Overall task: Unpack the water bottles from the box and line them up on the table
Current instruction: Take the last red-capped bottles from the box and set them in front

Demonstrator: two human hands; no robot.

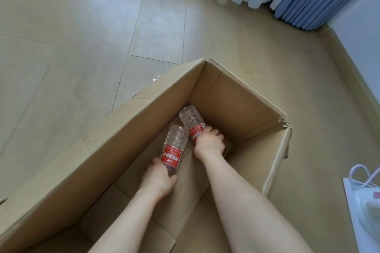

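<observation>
Reaching into cardboard box (123, 129), left hand (159, 181) clamped on near bottle (174, 146), right hand (209, 139) clamped on far bottle (190, 117)

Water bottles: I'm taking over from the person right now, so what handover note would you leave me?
Left hand grips the nearer bottle.
Right hand grips the farther bottle at its red label.
Both bottles are low inside the open cardboard box on the floor; no others show in it.
Done: no lined-up bottles in view, so cannot tell.
Left: lift both out and stand them in line on the table.
</observation>
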